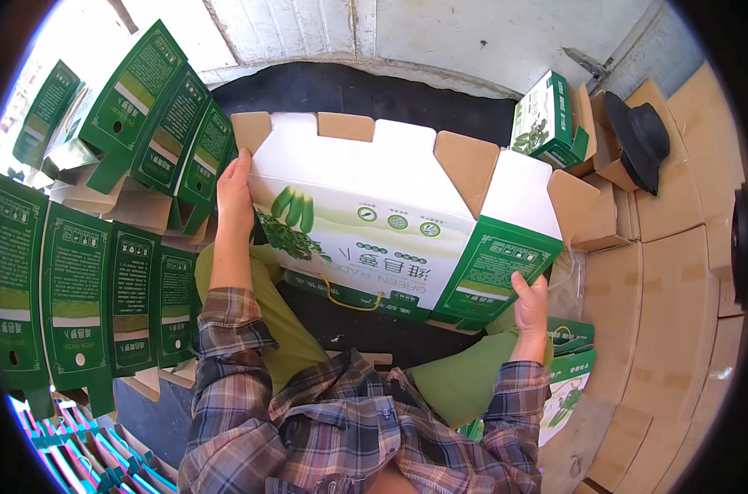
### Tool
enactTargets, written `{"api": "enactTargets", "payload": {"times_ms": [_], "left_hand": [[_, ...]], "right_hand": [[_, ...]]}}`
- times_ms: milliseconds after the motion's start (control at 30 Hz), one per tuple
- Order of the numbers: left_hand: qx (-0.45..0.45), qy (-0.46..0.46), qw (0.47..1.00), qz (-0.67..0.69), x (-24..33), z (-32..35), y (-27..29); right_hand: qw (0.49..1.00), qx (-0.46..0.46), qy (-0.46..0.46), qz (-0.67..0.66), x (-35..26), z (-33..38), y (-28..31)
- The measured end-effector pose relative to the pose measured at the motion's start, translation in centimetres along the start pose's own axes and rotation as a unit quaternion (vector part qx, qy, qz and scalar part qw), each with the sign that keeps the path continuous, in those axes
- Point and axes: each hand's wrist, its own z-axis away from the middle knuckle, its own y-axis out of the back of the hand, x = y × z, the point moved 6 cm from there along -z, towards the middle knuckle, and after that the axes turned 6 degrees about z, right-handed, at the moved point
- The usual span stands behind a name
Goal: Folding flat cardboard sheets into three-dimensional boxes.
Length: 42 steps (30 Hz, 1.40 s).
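Around us, the stacked brown cartons fill the right of the frame, and a pale wall runs along the top, with the black floor below it. On the left side we see rows of green boxes with printed panels, some with flaps hanging open. In the middle of the frame is our box, white and green, tilted, its flaps standing out along the upper edge, white on some and plain brown on others; its print is upside down to us. Beneath it, our plaid shirt fills the bottom centre, and our green trousers show bent legs on either side. Two smaller groups follow: a printed carton at upper right, and green-and-white packages at lower right. Beside that carton, a black hat rests on brown cardboard. Our left hand clasps the box's left edge, fingertips at the upper corner; our right hand holds its lower right edge, thumb raised against the green end panel, the other fingers largely hidden, so we cannot tell how they are bent. Smallest is the yellowish cord handle, looped on the box's lower green band.
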Motion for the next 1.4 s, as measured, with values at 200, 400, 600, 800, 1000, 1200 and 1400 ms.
{"api": "enactTargets", "payload": {"times_ms": [200, 400, 600, 800, 1000, 1200, 1400], "left_hand": [[-0.055, 0.050, 0.996, 0.043, -0.8, 0.7, -1.0], [-0.143, 0.141, 0.977, 0.075, -1.2, 2.0, -2.7], [-0.180, 0.159, 0.970, -0.034, -2.4, 3.5, -3.1], [-0.247, 0.088, 0.952, -0.159, -0.9, 6.2, -6.2], [-0.349, -0.045, 0.881, -0.318, 1.1, 8.2, -7.0], [-0.414, -0.162, 0.822, -0.355, 3.3, 10.6, -9.6], [-0.441, -0.218, 0.790, -0.365, 3.9, 11.5, -10.5]], "right_hand": [[0.985, 0.144, 0.024, 0.088, 1.9, -1.8, 0.8], [0.968, 0.212, 0.063, 0.115, 2.8, -2.5, 2.0], [0.955, 0.236, 0.084, 0.157, 3.0, -3.6, 2.0], [0.955, 0.258, -0.010, 0.147, 3.0, -3.3, 0.1], [0.923, 0.251, 0.052, 0.286, 1.6, -3.6, -1.2], [0.873, 0.304, 0.069, 0.376, 2.3, -4.1, -0.6], [0.864, 0.298, 0.063, 0.401, 2.4, -4.5, -1.2]]}}
